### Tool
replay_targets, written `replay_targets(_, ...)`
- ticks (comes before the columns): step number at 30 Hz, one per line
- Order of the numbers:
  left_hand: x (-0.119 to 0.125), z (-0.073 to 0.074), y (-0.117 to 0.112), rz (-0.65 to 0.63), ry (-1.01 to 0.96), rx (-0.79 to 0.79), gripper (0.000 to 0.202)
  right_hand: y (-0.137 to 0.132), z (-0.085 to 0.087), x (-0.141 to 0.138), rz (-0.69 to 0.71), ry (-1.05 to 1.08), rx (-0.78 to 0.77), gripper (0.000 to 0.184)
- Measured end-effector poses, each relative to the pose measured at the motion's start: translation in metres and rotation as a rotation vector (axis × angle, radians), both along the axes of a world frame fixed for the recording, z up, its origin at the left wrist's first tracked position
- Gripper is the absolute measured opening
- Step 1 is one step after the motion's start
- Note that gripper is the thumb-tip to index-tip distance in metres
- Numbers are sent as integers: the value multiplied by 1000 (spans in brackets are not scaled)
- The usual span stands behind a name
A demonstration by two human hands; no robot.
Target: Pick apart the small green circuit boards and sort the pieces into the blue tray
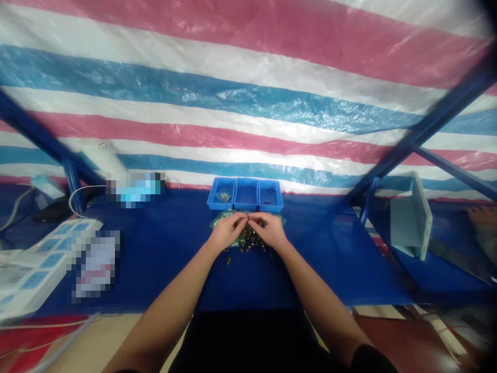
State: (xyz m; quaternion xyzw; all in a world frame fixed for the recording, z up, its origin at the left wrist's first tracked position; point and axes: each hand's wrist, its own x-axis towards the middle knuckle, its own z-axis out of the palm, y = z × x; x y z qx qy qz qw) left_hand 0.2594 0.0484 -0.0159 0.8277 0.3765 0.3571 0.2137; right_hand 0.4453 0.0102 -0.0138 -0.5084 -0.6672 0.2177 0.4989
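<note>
My left hand (227,231) and my right hand (269,229) meet fingertip to fingertip over a small pile of tiny dark parts (248,239) on the blue table (166,259). Both hands have their fingers curled in a pinch; what they pinch is too small to make out. A greenish clear bag (217,220) lies under and behind the hands. A few loose parts lie scattered just in front of my left hand.
Three small blue bins (245,195) stand in a row just behind the hands. A white power strip (42,259) and cables lie at the left. A pale blue box (411,215) stands at the right. Blue frame struts (419,132) cross a striped tarp behind.
</note>
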Motion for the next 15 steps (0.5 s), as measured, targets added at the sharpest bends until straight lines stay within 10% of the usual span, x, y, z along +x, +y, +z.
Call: replay_targets(15,-1,3,-1,-11,26,-44,27,0,-2,0,7,-33,37,21)
